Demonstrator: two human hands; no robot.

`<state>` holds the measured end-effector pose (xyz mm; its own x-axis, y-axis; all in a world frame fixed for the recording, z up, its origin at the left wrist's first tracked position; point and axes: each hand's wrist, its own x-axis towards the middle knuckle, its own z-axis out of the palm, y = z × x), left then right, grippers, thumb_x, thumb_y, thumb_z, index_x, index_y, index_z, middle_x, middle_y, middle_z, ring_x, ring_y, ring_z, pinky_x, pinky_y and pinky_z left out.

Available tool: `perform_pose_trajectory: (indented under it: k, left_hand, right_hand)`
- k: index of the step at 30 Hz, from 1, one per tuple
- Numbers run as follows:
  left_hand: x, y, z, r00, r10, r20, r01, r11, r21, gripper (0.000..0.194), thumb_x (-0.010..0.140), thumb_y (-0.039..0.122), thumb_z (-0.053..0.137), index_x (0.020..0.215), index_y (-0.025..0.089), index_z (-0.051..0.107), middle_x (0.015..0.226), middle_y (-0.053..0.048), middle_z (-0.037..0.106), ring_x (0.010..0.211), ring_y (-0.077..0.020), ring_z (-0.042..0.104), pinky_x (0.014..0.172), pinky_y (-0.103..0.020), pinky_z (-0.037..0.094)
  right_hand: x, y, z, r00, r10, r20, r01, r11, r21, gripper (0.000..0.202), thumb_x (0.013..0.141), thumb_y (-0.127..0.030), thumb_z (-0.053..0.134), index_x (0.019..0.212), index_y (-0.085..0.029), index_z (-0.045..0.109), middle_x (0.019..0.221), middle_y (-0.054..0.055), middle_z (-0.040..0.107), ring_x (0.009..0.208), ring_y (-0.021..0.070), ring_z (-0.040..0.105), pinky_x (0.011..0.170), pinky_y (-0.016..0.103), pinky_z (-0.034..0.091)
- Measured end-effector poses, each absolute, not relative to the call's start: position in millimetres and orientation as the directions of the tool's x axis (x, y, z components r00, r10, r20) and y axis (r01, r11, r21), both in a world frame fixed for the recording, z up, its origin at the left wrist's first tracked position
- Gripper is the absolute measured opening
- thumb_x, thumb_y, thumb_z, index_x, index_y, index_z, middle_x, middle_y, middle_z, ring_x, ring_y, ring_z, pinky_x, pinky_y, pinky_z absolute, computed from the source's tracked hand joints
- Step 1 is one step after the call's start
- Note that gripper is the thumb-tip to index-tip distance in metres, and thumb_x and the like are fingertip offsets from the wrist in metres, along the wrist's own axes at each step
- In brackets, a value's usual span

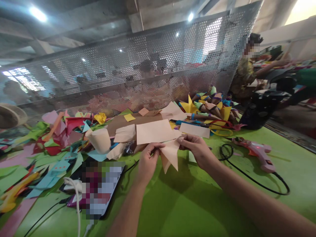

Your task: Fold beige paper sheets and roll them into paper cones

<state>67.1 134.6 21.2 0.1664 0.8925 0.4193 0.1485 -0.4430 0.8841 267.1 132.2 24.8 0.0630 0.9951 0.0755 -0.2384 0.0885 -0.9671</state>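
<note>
A folded cream paper piece (pixel 170 157) with pointed lower tips hangs between my hands above the green table (pixel 182 210). My left hand (pixel 151 158) pinches its upper left corner between thumb and fingers. On the other side, my right hand (pixel 194 148) grips the upper right corner the same way. Just behind lies a flat cream paper sheet (pixel 155 131). To the right of it is a narrower cream strip (pixel 195 129). Folded cream paper (pixel 125 133) and a cream paper roll (pixel 99 141) sit to the left.
Coloured paper scraps (pixel 59 131) cover the left side, near a phone (pixel 106 191) with cables. A pink glue gun (pixel 259 154) with a black cord lies right. Scissors (pixel 221 127) and paper flowers (pixel 209 107) sit behind, before a perforated metal screen (pixel 148 69). A person (pixel 247 70) is at right.
</note>
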Motion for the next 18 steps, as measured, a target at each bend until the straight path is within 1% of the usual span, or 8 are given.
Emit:
perform_pose_trajectory:
  k: [5, 8, 12, 15, 18]
  left_hand:
    - [66.1, 137.1, 17.9, 0.173, 0.904, 0.391, 0.108, -0.412, 0.905, 0.015, 0.086, 0.021, 0.060, 0.089, 0.022, 0.075, 0.095, -0.004, 0.072, 0.093, -0.0197, 0.063, 0.086, -0.028, 0.048]
    - [66.0, 137.8, 16.1, 0.235, 0.909, 0.345, 0.091, -0.374, 0.923, 0.019, 0.087, 0.022, 0.058, 0.095, 0.022, 0.075, 0.103, -0.005, 0.072, 0.098, -0.0202, 0.063, 0.088, -0.028, 0.047]
    - [66.4, 136.3, 17.5, 0.328, 0.898, 0.294, 0.091, -0.340, 0.936, 0.023, 0.088, 0.021, 0.056, 0.101, 0.022, 0.075, 0.112, -0.005, 0.071, 0.107, -0.0210, 0.062, 0.096, -0.028, 0.044]
    - [66.5, 135.6, 19.2, 0.331, 0.895, 0.300, 0.091, -0.347, 0.934, 0.024, 0.088, 0.020, 0.055, 0.101, 0.022, 0.075, 0.111, -0.005, 0.072, 0.106, -0.0210, 0.063, 0.096, -0.029, 0.045]
    - [66.4, 135.9, 19.9, 0.341, 0.890, 0.304, 0.099, -0.355, 0.929, 0.025, 0.089, 0.020, 0.054, 0.104, 0.022, 0.075, 0.111, -0.005, 0.072, 0.105, -0.0218, 0.063, 0.095, -0.030, 0.046]
  right_hand:
    - [268.3, 133.7, 24.5, 0.077, 0.994, 0.076, -0.218, 0.091, -0.972, 0.035, 0.060, -0.048, 0.084, 0.068, -0.018, 0.068, 0.065, 0.001, 0.063, 0.061, 0.0130, 0.051, 0.060, 0.028, 0.041]
    - [268.7, 135.9, 22.2, 0.075, 0.995, 0.065, -0.221, 0.080, -0.972, 0.035, 0.058, -0.046, 0.086, 0.069, -0.018, 0.069, 0.067, 0.001, 0.065, 0.063, 0.0132, 0.053, 0.062, 0.028, 0.043]
    - [268.1, 136.3, 21.6, 0.063, 0.995, 0.078, -0.223, 0.090, -0.971, 0.032, 0.059, -0.043, 0.086, 0.071, -0.018, 0.070, 0.068, 0.000, 0.065, 0.063, 0.0123, 0.053, 0.063, 0.028, 0.042]
    - [268.0, 134.7, 22.9, 0.044, 0.996, 0.081, -0.222, 0.089, -0.971, 0.032, 0.060, -0.042, 0.085, 0.074, -0.017, 0.071, 0.071, 0.001, 0.066, 0.064, 0.0123, 0.053, 0.064, 0.027, 0.042]
    - [268.3, 133.4, 23.2, 0.028, 0.997, 0.074, -0.184, 0.078, -0.980, 0.033, 0.062, -0.044, 0.084, 0.077, -0.017, 0.072, 0.071, 0.001, 0.066, 0.063, 0.0125, 0.053, 0.063, 0.027, 0.042]
